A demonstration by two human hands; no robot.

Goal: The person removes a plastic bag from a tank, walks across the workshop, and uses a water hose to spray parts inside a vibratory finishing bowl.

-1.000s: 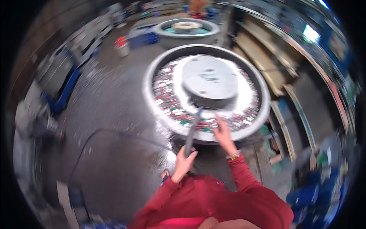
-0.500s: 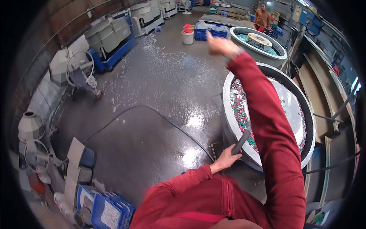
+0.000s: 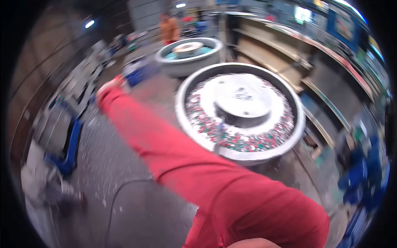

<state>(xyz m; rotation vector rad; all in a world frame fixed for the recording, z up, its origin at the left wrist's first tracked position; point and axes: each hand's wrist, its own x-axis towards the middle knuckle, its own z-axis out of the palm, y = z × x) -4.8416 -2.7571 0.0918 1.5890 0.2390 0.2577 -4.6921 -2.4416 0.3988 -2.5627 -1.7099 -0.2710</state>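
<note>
My right arm reaches across the view to the upper left in a red sleeve [image 3: 173,153]. My right hand [image 3: 111,87] is out at the end of it, over the floor and away from the tubs; its fingers are smeared by motion. My left hand is hidden behind the sleeve. A grey hose nozzle [image 3: 218,138], blurred, sticks up past the sleeve at the near rim of a round grey tub [image 3: 180,111]. Small red, green and white pieces [image 3: 248,143] lie in a ring inside that tub, around a raised white round centre [image 3: 244,93].
A second round tub [image 3: 186,67] with turquoise contents stands behind. Beyond it is a person in an orange-brown top [image 3: 168,29]. Wooden shelving [image 3: 273,51] runs along the right, with blue crates [image 3: 359,175] below. A black hose [image 3: 112,206] lies on the wet floor.
The view has swung right and up. My right arm now crosses leftward instead of lying over the near tub. My left hand, which held the hose nozzle, has gone out of sight.
</note>
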